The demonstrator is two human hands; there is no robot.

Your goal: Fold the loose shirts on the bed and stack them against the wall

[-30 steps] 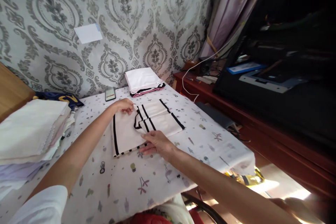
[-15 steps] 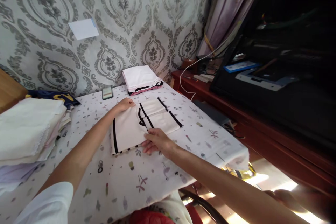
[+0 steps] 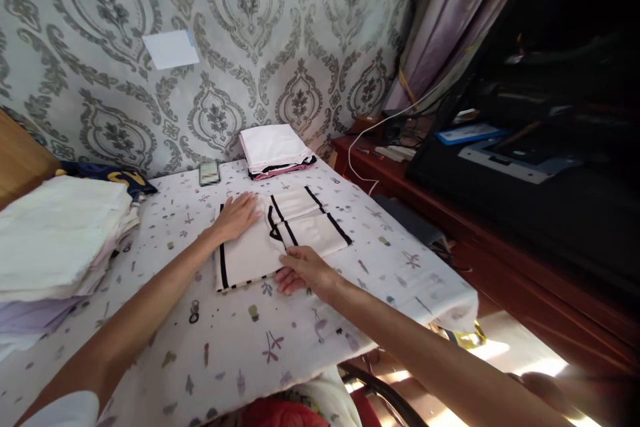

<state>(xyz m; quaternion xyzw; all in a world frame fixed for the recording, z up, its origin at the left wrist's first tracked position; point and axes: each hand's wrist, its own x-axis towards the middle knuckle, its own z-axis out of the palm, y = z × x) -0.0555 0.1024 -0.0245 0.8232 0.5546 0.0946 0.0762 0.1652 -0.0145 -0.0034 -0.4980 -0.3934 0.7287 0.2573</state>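
Observation:
A white garment with black trim [image 3: 253,250] lies folded flat on the patterned tablecloth [image 3: 230,340], its black-edged collar facing up near the middle. My left hand [image 3: 239,215] rests palm down on the garment's far left part, fingers stretched out. At the near edge, my right hand [image 3: 303,269] pinches the fabric between thumb and fingers, the other fingers curled beneath.
Behind the garment is a stack of folded clothes [image 3: 277,147], with a phone [image 3: 209,173] to its left. A taller pile of folded cloth [image 3: 65,233] stands at far left. On the right are a red cabinet [image 3: 450,213] and a white cable [image 3: 351,157].
My left hand has gone from pinching the garment's far edge to lying flat on it, nearer to me. My right hand keeps its hold. The view has shifted slightly.

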